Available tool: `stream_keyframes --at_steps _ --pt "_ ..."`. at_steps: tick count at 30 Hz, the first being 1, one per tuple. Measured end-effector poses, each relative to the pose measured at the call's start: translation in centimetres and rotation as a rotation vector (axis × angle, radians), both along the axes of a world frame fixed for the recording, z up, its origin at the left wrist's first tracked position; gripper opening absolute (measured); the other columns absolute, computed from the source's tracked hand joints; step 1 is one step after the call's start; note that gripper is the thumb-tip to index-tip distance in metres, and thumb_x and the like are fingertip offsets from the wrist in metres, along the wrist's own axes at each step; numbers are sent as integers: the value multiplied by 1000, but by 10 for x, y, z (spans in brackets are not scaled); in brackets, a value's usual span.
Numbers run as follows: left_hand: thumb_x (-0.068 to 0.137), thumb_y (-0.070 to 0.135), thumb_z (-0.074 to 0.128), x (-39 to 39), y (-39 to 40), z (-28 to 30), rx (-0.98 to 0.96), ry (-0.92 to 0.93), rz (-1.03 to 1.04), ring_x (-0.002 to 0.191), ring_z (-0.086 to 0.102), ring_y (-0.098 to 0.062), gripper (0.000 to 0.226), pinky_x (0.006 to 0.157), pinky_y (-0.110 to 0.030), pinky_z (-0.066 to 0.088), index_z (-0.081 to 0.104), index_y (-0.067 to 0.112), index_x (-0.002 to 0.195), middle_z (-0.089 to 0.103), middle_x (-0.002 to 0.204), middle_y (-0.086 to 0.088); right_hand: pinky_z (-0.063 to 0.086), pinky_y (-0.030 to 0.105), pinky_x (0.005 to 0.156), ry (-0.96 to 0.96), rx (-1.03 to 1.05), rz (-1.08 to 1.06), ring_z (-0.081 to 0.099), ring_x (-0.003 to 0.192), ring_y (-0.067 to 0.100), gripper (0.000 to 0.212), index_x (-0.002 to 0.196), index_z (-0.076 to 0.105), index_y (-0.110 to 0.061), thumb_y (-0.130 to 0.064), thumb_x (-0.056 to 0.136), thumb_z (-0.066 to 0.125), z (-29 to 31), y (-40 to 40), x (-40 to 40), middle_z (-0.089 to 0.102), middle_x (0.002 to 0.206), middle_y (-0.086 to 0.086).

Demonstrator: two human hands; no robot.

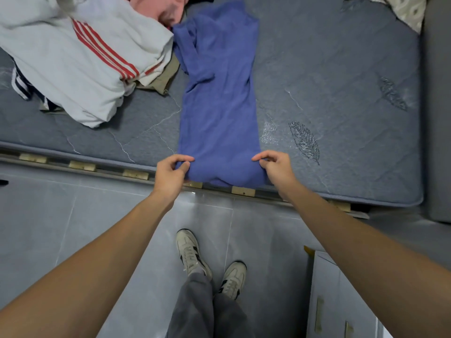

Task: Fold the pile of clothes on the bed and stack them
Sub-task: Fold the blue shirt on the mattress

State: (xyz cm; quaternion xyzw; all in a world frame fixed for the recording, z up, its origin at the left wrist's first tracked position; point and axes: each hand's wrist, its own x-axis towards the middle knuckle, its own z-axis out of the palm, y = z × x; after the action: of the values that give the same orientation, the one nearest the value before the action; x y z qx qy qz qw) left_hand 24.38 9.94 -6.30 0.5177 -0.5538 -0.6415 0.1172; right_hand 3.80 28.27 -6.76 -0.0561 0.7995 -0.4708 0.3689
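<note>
A blue garment [219, 101] lies lengthwise on the grey-blue mattress [341, 81], folded into a narrow strip that runs from the near edge to the back. My left hand [170, 173] pinches its near left corner. My right hand [277, 168] pinches its near right corner. Both corners sit at the mattress's front edge. To the left lies the pile of clothes [80, 57], topped by a white garment with red stripes, with a pink piece [161, 7] behind it.
The bed frame's wooden slats [136, 174] show along the front edge. Grey floor tiles [61, 215] and my two shoes [210, 267] are below. A white cabinet [341, 301] stands at the lower right. A patterned cloth [402, 8] lies at the far right corner.
</note>
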Motion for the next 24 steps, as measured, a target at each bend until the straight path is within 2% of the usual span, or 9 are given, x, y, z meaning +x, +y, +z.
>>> stream_keyframes --at_steps 2,3,5,6,12,15,18,24 --pt "101 -3 57 -13 -13 10 1 -22 -8 113 68 -34 22 90 -50 62 77 6 101 72 109 -7 46 26 78 -26 4 -42 62 89 17 41 79 78 -21 11 90 54 10 -8 -12 75 90 8" --pt "101 -2 56 -21 -20 16 16 -19 2 109 69 -32 21 83 -43 64 76 5 103 72 108 -6 46 28 78 -45 2 -62 62 85 16 40 80 79 -22 9 89 54 15 -13 -19 75 90 7" --pt "103 3 54 -37 -34 29 60 -9 31 100 67 -24 23 66 -30 63 75 8 99 70 107 -5 46 26 73 -78 -18 -83 59 76 10 36 82 79 -21 5 90 57 27 -26 -34 73 82 -1" --pt "104 5 53 -45 -42 33 82 -5 48 98 65 -22 23 65 -28 63 75 9 97 69 108 -5 45 25 71 -87 -30 -92 58 73 8 33 84 79 -21 4 90 59 31 -33 -41 72 80 -4" --pt "107 25 53 -106 -98 23 207 45 129 100 70 -27 29 80 -38 64 76 9 103 72 115 -11 47 16 63 -98 -87 -129 63 67 1 27 93 79 -21 2 89 66 29 -88 -95 74 86 -1" --pt "107 30 52 -139 -130 1 226 76 133 89 72 -22 32 71 -34 65 77 14 97 74 109 -8 51 23 70 -109 -101 -163 66 79 13 26 91 79 -20 3 88 67 8 -122 -123 75 91 4" --pt "104 29 55 -171 -167 -10 232 117 125 90 73 -20 29 66 -30 62 78 16 94 75 105 -4 55 31 79 -147 -171 -219 68 84 19 27 88 78 -17 6 89 66 -4 -160 -154 75 92 9" --pt "105 28 53 -243 -235 5 230 146 92 86 73 -20 28 66 -29 61 76 16 96 75 101 -3 56 25 68 -148 -226 -294 69 79 16 24 87 76 -14 7 91 64 8 -232 -213 74 90 8"
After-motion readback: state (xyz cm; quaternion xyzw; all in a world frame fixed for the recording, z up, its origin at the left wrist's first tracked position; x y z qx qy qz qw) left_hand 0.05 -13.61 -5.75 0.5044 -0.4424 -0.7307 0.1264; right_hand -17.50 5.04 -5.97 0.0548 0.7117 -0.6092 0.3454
